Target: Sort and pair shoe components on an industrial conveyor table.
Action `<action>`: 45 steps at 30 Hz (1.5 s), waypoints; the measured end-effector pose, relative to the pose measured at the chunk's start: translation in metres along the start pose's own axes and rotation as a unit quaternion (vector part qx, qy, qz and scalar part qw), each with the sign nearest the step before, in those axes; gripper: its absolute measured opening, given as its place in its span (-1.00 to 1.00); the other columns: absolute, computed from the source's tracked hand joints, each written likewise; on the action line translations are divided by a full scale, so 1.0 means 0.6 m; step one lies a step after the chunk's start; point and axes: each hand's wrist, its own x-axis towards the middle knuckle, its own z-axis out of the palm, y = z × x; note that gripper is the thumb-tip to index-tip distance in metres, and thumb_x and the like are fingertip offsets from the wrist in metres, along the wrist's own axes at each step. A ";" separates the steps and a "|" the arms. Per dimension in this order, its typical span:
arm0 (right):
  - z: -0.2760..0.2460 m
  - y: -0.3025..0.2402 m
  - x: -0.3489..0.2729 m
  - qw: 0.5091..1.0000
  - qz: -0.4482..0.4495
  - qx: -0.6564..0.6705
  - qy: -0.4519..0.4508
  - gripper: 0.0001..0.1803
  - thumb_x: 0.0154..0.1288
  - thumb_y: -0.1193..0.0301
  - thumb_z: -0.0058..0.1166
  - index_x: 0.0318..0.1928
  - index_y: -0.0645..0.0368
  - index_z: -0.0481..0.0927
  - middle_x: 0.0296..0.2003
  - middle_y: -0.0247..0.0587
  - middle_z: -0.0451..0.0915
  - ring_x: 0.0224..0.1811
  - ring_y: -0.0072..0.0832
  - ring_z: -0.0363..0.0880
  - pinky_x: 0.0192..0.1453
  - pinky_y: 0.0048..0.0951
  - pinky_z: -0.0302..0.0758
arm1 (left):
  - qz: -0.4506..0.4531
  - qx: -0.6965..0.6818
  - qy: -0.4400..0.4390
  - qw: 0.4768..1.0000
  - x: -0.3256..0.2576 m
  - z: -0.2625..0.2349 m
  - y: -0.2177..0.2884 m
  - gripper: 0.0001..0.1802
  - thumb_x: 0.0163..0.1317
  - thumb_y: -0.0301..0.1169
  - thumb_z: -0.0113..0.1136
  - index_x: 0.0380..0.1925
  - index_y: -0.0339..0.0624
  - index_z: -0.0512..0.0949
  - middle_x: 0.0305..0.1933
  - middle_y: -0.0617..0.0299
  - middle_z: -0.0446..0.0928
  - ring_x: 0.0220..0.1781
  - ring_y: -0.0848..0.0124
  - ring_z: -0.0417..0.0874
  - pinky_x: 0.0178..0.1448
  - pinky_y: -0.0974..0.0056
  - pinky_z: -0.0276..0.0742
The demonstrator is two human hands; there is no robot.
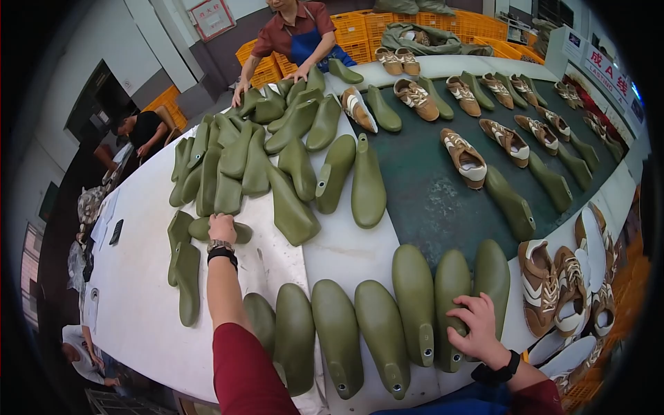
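Note:
A row of green shoe lasts (336, 332) lies along the near edge of the table, toes pointing away from me. My right hand (477, 325) is over one shoe last (453, 273) in that row, its fingers curved and spread apart; whether they touch it is hard to tell. Farther left, my left hand (221, 228) grips another green shoe last (242, 233), which lies sideways on the white table. Two more lasts (187, 280) rest beside my left wrist. Beyond, a large cluster of lasts (235, 152) covers the table's middle.
Brown-and-white sneakers (463, 158) and lasts stand in rows on a dark green mat (429, 207). More sneakers (539, 280) and pale insoles sit at right. Across the table a person in a blue apron (308, 45) handles lasts. Orange crates (353, 29) are stacked behind.

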 end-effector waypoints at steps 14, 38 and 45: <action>0.009 0.006 -0.005 1.000 -0.001 -0.004 0.013 -0.67 -0.23 0.39 0.16 -0.30 0.10 0.53 -0.10 -0.14 0.46 0.01 -0.19 0.40 0.29 0.01 0.11 | 0.233 -0.347 0.004 0.909 -0.187 -0.213 0.132 -0.63 0.01 -0.34 0.24 -0.15 -0.26 0.56 -0.11 -0.04 0.58 -0.07 0.08 0.59 0.06 0.15 0.47; 0.009 -0.010 0.003 0.999 0.024 -0.001 -0.033 -0.68 -0.16 0.39 0.08 -0.28 0.16 0.49 -0.06 -0.06 0.44 0.06 -0.10 0.36 0.35 0.02 0.02 | -0.290 -0.068 -0.051 0.953 -0.200 -0.002 -0.280 0.10 -0.28 -0.26 0.49 0.28 -0.13 0.02 -0.13 -0.03 0.59 -0.06 0.06 0.60 0.01 0.10 0.54; 0.016 0.003 0.001 1.000 -0.003 -0.003 -0.001 -0.68 -0.18 0.39 0.12 -0.28 0.11 0.52 -0.07 -0.12 0.47 0.04 -0.17 0.40 0.31 -0.01 0.08 | -0.171 -0.073 -0.033 0.982 -0.359 -0.006 -0.320 -0.09 -0.31 -0.39 0.45 0.13 0.00 0.19 -0.21 -0.05 0.53 -0.14 -0.03 0.57 -0.06 0.04 0.53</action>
